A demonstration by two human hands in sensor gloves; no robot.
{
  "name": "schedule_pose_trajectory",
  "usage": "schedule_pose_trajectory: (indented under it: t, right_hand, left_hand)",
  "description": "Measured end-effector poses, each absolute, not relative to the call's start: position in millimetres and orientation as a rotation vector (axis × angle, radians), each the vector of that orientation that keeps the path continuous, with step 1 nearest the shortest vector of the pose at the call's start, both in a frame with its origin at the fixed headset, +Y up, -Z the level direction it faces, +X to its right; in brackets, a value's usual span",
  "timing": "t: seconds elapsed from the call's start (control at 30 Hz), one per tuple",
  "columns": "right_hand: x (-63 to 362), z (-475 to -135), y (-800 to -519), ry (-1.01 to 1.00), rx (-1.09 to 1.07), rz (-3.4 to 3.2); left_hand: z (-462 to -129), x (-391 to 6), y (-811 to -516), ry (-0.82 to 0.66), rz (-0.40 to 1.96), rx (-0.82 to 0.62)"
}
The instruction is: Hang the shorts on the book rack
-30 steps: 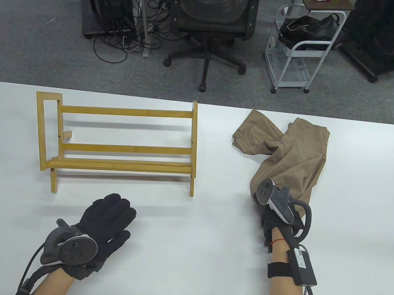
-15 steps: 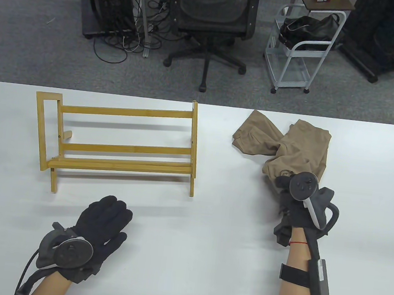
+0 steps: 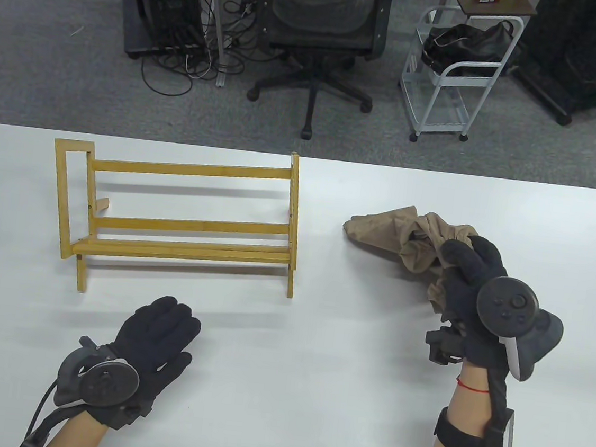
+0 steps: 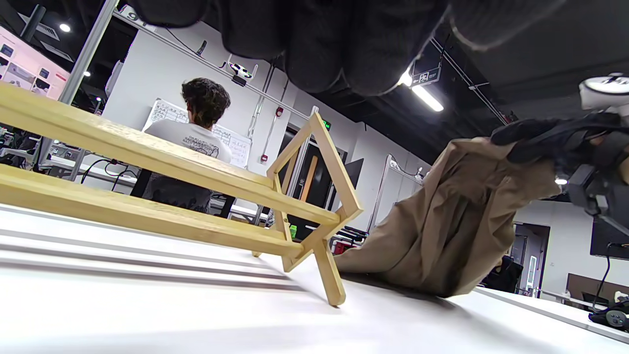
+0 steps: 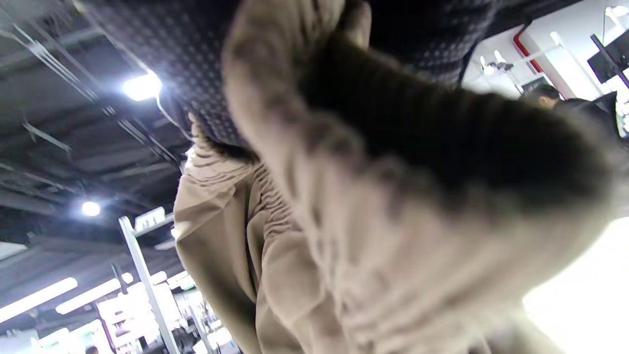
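**Shorts gripped, rack not yet reached**

Table view: right hand [image 3: 475, 285] clenched on a bunched edge of the shorts [image 3: 408, 238], raised off the table [image 3: 280, 392] at that end, with the far end trailing on the surface. Rack [image 3: 181, 216] bare, well apart to the left, upright on its legs. Left hand [image 3: 155, 339] flat on the table near the rack's front, fingers spread, holding nothing.

Left wrist view: shorts [image 4: 452, 221] draped from the right hand [image 4: 550, 140] down to the tabletop, lower end resting just beyond the rack [image 4: 304, 196]; no cloth over any bar.

Right wrist view: close and blurred; gathered waistband of the shorts [image 5: 275, 236] apparently pinched under the fingers [image 5: 442, 147], though exact hold hard to make out.

Judged so far: pickup done, or nearly. Left to do: lift fully clear, carry leftward, drape over a bar, let go.
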State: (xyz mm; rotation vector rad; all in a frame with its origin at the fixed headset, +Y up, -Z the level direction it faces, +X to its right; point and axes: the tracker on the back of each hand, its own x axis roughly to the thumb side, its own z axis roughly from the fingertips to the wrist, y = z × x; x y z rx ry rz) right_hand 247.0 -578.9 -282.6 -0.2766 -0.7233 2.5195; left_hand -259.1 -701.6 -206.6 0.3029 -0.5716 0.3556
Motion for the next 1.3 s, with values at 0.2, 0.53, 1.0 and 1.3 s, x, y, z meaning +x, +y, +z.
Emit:
schedule_pose_trajectory:
  t: [0.2,0.53,1.0,1.3]
  right_hand:
    - [246.3,-248.5,-550.4,-0.909,-0.230,2.423]
    - [244.3,-208.9,-525.6,-1.074,-0.153,2.306]
    - [225.8,-172.9,-506.8,-1.200,-0.020,2.214]
    - [213.5,-170.9,-504.0,-1.161,0.070,2.196]
  left_hand:
    - [-205.9,-259.3,-702.1,-0.575,0.357,0.308]
    - [-205.1,-258.9,-702.2,-0.583,0.361,0.319]
    - [-204.1,-258.5,-702.7,-0.589,0.369,0.319]
    - [-203.7,-259.7,-702.2,-0.581,0.367,0.324]
